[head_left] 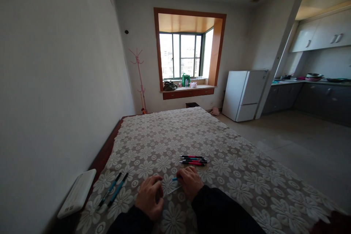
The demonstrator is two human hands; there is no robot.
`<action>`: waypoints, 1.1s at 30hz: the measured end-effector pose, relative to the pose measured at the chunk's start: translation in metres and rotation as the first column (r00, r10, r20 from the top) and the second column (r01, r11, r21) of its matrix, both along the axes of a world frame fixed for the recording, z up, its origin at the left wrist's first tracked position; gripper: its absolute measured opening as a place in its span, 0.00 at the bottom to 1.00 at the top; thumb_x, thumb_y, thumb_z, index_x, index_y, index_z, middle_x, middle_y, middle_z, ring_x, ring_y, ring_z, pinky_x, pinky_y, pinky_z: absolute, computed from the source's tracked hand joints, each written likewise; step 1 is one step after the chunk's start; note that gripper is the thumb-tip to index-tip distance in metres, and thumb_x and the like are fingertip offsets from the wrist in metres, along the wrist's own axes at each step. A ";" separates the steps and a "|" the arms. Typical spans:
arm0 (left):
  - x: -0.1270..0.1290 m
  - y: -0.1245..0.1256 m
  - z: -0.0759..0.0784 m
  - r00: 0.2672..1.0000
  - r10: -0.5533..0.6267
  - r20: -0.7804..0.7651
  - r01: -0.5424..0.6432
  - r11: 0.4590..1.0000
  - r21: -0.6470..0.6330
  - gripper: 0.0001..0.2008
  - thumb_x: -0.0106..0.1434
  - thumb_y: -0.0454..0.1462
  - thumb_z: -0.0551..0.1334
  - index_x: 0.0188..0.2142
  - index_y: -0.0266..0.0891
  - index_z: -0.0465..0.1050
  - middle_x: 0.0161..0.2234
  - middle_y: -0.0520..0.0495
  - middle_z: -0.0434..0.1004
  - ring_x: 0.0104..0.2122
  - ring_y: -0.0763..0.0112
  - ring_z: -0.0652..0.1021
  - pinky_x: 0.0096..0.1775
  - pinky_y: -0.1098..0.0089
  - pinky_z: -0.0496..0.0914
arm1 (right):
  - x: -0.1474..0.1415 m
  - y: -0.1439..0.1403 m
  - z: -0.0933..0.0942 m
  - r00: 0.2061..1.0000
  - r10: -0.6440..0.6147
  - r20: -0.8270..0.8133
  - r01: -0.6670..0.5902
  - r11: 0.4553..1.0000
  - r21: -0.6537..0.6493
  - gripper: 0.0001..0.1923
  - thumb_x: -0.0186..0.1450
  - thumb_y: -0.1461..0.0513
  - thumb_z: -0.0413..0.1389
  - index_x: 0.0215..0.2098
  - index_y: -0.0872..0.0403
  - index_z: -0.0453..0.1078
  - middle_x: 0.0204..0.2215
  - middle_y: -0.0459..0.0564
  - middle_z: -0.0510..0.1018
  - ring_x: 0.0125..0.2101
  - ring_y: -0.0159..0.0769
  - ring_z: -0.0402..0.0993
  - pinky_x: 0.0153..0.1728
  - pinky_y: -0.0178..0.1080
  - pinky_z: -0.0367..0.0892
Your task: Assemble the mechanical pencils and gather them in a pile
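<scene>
Daylight fills a brown wood-framed bay window (189, 55) beyond our dark reddish-brown wooden counter (108, 150), spread with a grey-and-white flower-patterned cloth (164, 135); a row of slim black, red and teal pens (192, 162) lies ahead, seemingly finished; two teal-and-black pens (118, 189) wait apart at the left; our right hand (190, 182) pinches a short teal piece (174, 178) near a thin white rod (174, 191), work probably unfinished; our left hand (150, 195) curls beside them, its grip unclear.

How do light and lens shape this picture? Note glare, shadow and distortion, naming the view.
Head view: the window is nearly blown out; head view: the sleeves sink to near-black, while the right hand is dim but distinct; head view: the fridge leans, likely wide-lens distortion.
</scene>
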State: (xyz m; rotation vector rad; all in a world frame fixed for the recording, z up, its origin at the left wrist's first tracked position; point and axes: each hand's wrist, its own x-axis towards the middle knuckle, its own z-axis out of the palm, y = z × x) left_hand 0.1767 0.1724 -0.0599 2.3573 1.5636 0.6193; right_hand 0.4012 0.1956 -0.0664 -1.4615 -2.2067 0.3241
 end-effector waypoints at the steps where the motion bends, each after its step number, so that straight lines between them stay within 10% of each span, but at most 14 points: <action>1: 0.000 0.000 0.000 1.000 0.000 0.003 0.000 1.000 0.000 0.09 0.45 0.30 0.58 0.28 0.42 0.71 0.52 0.45 0.75 0.55 0.54 0.72 0.57 0.56 0.64 | 0.001 0.000 0.000 1.000 0.015 0.011 -0.015 1.000 0.015 0.08 0.66 0.67 0.54 0.40 0.49 0.71 0.39 0.44 0.79 0.43 0.36 0.70 0.54 0.42 0.53; 12: 0.000 0.000 0.000 1.000 -0.004 -0.003 0.004 1.000 0.004 0.09 0.46 0.29 0.58 0.28 0.42 0.71 0.51 0.46 0.76 0.54 0.55 0.73 0.56 0.57 0.65 | 0.003 0.000 -0.003 0.994 0.070 0.082 -0.078 0.992 0.096 0.15 0.61 0.69 0.56 0.40 0.44 0.75 0.43 0.44 0.78 0.52 0.40 0.65 0.62 0.51 0.27; 33: -0.001 -0.001 0.007 0.998 -0.027 0.048 0.025 0.999 0.039 0.11 0.47 0.30 0.59 0.31 0.43 0.74 0.49 0.46 0.77 0.52 0.55 0.74 0.56 0.55 0.66 | 0.018 0.006 -0.001 0.985 -0.094 0.145 0.089 0.995 0.035 0.19 0.59 0.71 0.53 0.44 0.46 0.75 0.43 0.48 0.79 0.51 0.42 0.67 0.59 0.51 0.40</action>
